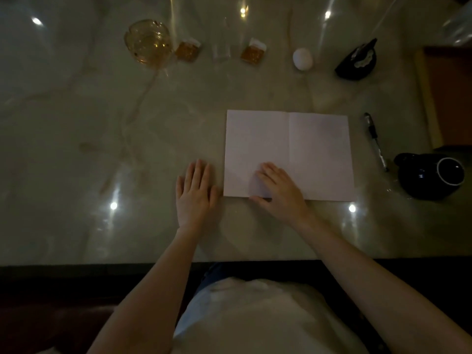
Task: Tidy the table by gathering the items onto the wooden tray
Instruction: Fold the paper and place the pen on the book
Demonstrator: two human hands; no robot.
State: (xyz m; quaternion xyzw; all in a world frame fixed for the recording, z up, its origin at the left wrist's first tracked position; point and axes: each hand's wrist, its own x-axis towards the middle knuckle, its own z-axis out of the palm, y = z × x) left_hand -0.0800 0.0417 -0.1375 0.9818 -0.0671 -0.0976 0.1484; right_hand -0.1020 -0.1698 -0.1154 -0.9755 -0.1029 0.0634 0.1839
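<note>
A white open notebook (306, 149) lies flat on the marble table (102, 149). My right hand (278, 190) rests on its lower left page, thumb at the near edge, fingers apart. My left hand (195, 192) lies flat and open on the table just left of the notebook. The wooden tray (449, 98) sits at the right edge, partly cut off. A pen (375, 140) lies right of the notebook. A dark teapot (429, 175) stands beyond the pen.
Along the far side stand an amber glass ashtray (148, 43), two small amber packets (187, 49) (254, 52), a clear glass (222, 51), a white egg (302, 59) and a black lid-like object (357, 61). The table's near edge runs just in front of my body.
</note>
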